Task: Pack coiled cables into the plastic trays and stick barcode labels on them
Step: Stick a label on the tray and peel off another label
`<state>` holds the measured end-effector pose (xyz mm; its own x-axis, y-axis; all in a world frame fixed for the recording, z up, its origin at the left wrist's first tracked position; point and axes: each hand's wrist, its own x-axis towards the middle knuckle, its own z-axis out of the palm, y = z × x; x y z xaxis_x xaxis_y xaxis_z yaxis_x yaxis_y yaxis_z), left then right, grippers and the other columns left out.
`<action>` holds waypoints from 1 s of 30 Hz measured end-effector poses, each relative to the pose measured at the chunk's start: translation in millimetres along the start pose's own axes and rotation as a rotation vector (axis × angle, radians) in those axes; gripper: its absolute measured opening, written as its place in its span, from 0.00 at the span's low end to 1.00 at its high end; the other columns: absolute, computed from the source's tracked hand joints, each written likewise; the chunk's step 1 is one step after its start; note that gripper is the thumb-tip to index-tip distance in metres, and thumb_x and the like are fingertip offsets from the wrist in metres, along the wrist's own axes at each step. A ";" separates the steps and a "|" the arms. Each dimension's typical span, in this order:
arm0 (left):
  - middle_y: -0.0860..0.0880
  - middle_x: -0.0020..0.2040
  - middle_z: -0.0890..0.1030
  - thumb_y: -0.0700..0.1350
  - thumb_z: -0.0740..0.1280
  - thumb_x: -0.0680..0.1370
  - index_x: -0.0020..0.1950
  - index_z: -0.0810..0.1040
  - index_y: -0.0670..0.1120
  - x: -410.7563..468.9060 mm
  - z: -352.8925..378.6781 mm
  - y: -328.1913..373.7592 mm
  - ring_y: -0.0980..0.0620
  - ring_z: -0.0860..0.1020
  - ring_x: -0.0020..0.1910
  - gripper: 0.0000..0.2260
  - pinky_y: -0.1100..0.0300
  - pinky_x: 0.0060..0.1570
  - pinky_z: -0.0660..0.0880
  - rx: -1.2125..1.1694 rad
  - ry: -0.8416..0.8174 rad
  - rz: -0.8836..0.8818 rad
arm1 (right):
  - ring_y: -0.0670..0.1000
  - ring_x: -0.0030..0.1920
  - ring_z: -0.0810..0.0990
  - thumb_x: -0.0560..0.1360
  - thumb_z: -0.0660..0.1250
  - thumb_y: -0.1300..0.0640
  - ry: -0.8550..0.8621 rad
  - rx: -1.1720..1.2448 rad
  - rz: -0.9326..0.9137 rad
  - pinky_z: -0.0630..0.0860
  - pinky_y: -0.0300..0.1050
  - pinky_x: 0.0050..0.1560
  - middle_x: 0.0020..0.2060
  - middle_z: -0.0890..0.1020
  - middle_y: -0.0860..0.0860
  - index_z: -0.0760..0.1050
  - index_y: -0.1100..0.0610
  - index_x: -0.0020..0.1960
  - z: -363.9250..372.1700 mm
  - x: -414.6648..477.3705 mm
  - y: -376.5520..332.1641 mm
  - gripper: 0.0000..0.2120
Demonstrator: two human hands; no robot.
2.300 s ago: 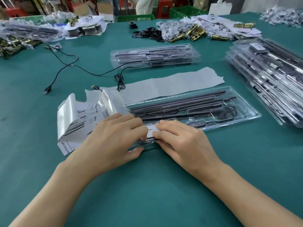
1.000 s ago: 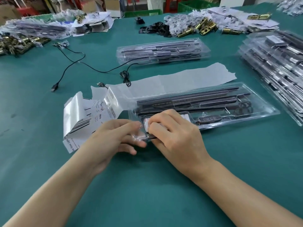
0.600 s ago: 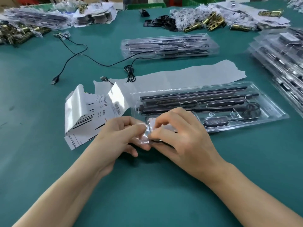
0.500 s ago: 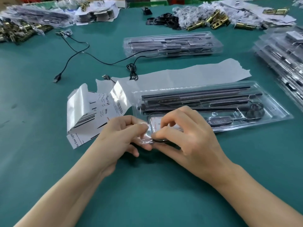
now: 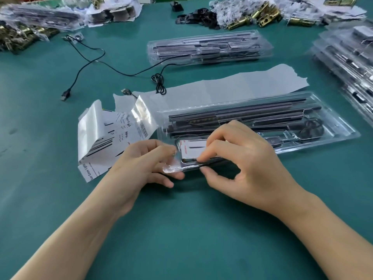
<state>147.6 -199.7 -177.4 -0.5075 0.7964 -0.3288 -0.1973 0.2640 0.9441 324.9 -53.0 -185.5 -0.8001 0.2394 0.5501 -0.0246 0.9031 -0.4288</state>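
Clear plastic tray (image 5: 343,136) holds dark bars (image 5: 232,116), coiled cable (image 5: 310,128).

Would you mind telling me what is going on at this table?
A person is labelling a clear plastic tray that holds dark bars and a coiled cable. The left hand pinches the tray's near corner, while the right hand pinches a white label onto that corner. A sheet of labels lies just to the left, and more filled trays are stacked on the right.
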 end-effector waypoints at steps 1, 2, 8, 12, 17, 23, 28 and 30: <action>0.44 0.38 0.81 0.49 0.73 0.72 0.40 0.83 0.46 0.4 -0.1 -0.3 0.41 0.86 0.38 0.07 0.61 0.30 0.79 0.002 0.000 -0.002 | 0.53 0.45 0.77 0.74 0.74 0.60 0.003 -0.017 -0.018 0.75 0.49 0.45 0.44 0.80 0.49 0.83 0.57 0.46 0.0 0.2 -0.3 0.02; 0.45 0.38 0.81 0.49 0.73 0.72 0.41 0.83 0.46 0.4 -0.7 -0.8 0.41 0.86 0.38 0.07 0.60 0.31 0.79 0.006 -0.001 -0.004 | 0.53 0.45 0.77 0.74 0.74 0.60 0.007 -0.037 -0.038 0.75 0.48 0.44 0.44 0.80 0.49 0.84 0.57 0.45 0.0 0.2 -0.7 0.01; 0.46 0.36 0.82 0.50 0.73 0.72 0.44 0.83 0.45 0.1 -2.7 -1.1 0.43 0.85 0.37 0.09 0.61 0.33 0.80 0.043 -0.014 -0.025 | 0.53 0.46 0.81 0.80 0.71 0.58 -0.038 -0.164 -0.142 0.78 0.50 0.40 0.45 0.84 0.49 0.85 0.56 0.47 -8.1 -0.1 -0.1 0.05; 0.44 0.38 0.82 0.51 0.73 0.72 0.45 0.82 0.43 0.1 -4.2 -0.2 0.43 0.85 0.37 0.11 0.61 0.34 0.80 0.067 -0.029 -0.035 | 0.57 0.43 0.81 0.82 0.67 0.59 -0.111 -0.342 -0.236 0.78 0.53 0.37 0.43 0.83 0.52 0.83 0.59 0.47 -12.2 6.7 -6.4 0.09; 0.43 0.37 0.83 0.50 0.73 0.72 0.43 0.82 0.44 -0.3 -3.6 -0.2 0.44 0.85 0.37 0.10 0.61 0.34 0.80 0.065 -0.048 -0.039 | 0.57 0.44 0.78 0.81 0.65 0.63 -0.275 -0.526 -0.378 0.76 0.53 0.40 0.42 0.81 0.52 0.79 0.56 0.48 -21.7 23.4 -10.4 0.06; 0.43 0.39 0.84 0.50 0.73 0.72 0.50 0.82 0.40 -1.7 -3.2 1.4 0.44 0.86 0.38 0.14 0.61 0.36 0.80 0.056 -0.055 -0.050 | 0.56 0.40 0.75 0.80 0.66 0.64 -0.288 -0.594 -0.446 0.75 0.52 0.40 0.41 0.78 0.52 0.77 0.56 0.48 -20.1 33.7 -14.2 0.05; 0.42 0.39 0.85 0.45 0.71 0.80 0.54 0.80 0.37 -1.3 -4.5 1.8 0.45 0.85 0.37 0.11 0.62 0.36 0.81 0.045 -0.058 -0.065 | 0.57 0.41 0.77 0.84 0.61 0.58 -0.309 -0.549 -0.405 0.76 0.55 0.40 0.42 0.80 0.52 0.80 0.56 0.52 -21.3 33.7 -13.0 0.09; 0.46 0.36 0.83 0.44 0.70 0.81 0.52 0.80 0.38 -1.6 -4.5 1.3 0.45 0.85 0.37 0.09 0.62 0.35 0.80 0.051 -0.052 -0.064 | 0.56 0.42 0.77 0.84 0.61 0.55 -0.322 -0.551 -0.388 0.76 0.54 0.41 0.43 0.80 0.52 0.80 0.56 0.52 -21.4 33.4 -13.9 0.10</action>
<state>144.4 -203.1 -175.8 -0.4504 0.8042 -0.3878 -0.1841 0.3413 0.9217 311.3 -50.0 -145.9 -0.9331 -0.1724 0.3155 -0.1044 0.9696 0.2211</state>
